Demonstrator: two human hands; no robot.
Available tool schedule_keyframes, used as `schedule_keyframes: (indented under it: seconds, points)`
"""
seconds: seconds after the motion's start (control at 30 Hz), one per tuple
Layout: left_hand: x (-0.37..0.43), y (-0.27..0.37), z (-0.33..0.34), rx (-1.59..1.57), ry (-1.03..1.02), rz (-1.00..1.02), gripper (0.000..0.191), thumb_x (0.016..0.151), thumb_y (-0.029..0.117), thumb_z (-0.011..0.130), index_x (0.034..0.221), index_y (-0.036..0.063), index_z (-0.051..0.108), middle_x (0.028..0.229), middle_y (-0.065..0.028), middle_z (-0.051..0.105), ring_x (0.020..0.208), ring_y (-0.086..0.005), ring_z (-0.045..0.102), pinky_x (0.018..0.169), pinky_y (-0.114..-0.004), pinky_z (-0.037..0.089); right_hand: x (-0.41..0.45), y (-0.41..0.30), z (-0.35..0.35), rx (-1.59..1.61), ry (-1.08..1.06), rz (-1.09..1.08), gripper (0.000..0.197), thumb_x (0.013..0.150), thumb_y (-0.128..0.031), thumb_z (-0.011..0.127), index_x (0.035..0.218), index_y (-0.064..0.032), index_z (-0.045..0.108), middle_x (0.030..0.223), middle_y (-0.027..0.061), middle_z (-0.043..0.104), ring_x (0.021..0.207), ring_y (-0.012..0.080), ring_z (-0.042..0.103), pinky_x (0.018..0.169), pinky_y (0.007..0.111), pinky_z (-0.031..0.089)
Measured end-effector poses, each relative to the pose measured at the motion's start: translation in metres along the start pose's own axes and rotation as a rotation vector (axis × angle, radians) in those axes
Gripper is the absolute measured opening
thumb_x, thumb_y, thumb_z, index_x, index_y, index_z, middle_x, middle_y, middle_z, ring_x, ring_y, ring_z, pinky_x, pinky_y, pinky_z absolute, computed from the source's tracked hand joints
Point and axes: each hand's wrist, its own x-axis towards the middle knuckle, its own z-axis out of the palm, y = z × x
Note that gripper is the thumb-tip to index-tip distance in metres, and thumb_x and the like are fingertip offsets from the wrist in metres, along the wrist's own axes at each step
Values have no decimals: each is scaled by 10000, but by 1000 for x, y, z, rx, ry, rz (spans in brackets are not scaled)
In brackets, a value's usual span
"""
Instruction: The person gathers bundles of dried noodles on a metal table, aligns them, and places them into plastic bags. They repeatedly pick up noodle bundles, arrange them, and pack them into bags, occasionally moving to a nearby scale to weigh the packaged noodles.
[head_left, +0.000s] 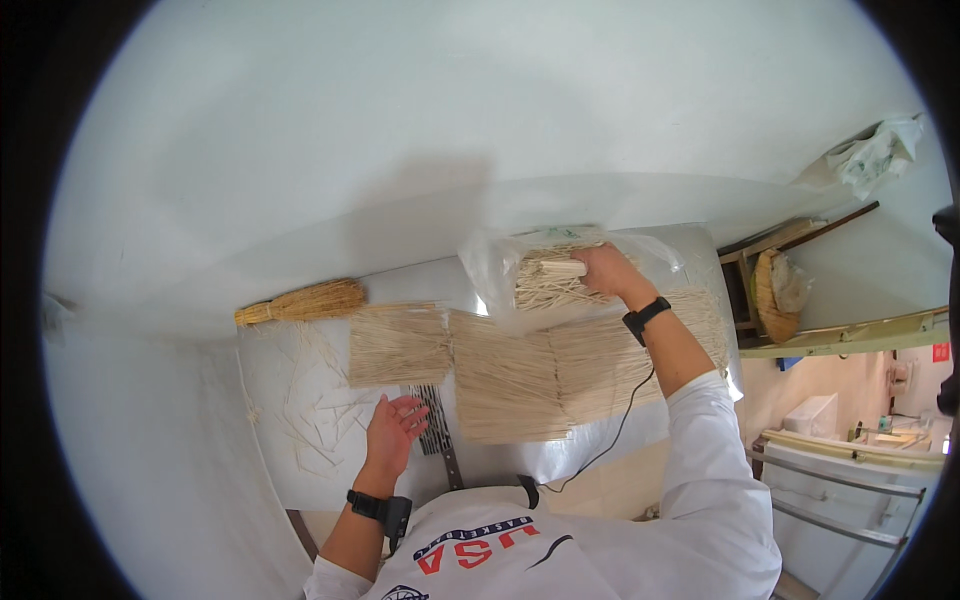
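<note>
My right hand (609, 268) is closed around a small bundle of pale noodle-like sticks (562, 268), above a clear plastic bag (487, 277) filled with more short sticks. My left hand (394, 431) is empty, palm up with its fingers apart, beside a cleaver (431, 427) whose blade shows a dark striped pattern. Long thin dried noodles or sticks lie in wide flat piles on the metal-topped table: one pile (397, 345) at the left, another (506, 382) in the middle, and more (600, 367) under my right forearm.
A straw whisk broom (307, 300) lies at the table's back left corner. Loose broken sticks (319, 427) are scattered over the left part of the tabletop. The white wall borders the table behind. At right stand a wooden stool or frame (739, 292), a woven basket (772, 300) and metal rails (840, 517).
</note>
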Motion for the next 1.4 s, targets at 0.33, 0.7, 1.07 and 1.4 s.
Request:
schedule_keyframes:
  seconds: [0.33, 0.7, 1.07, 1.4]
  points:
    - [-7, -11, -19, 24, -7, -21, 473, 1098, 485, 449, 1207, 55, 614, 1220, -110, 682, 1140, -274, 659, 962, -428, 534, 58, 7, 31, -212, 26, 110, 431, 869, -153, 711, 1292, -80, 682, 1168, 199, 725, 1137, 371, 672, 1022, 503, 486]
    - [56, 51, -100, 1641, 72, 960, 659, 796, 316, 856, 1308, 11, 574, 1294, -173, 620, 1216, -350, 597, 1038, -455, 491, -141, -203, 92, 859, 688, 279, 136, 941, -128, 699, 1012, -12, 705, 919, 127, 749, 833, 298, 711, 781, 396, 557]
    - [106, 98, -103, 2089, -355, 1044, 1095, 668, 311, 944, 1556, 14, 377, 1551, -168, 395, 1521, -345, 297, 1248, -507, 268, -193, -424, 306, 557, 147, 576, 663, 847, -232, 769, 1385, 23, 477, 1176, 235, 621, 1109, 431, 634, 906, 512, 538]
    - [124, 104, -77, 2383, -299, 857, 976, 765, 330, 839, 1559, -4, 382, 1497, -150, 452, 1476, -293, 365, 1266, -540, 199, -134, -456, 293, 2087, 136, 771, 196, 954, -13, 678, 1084, -62, 540, 924, 77, 673, 725, 190, 650, 608, 339, 566]
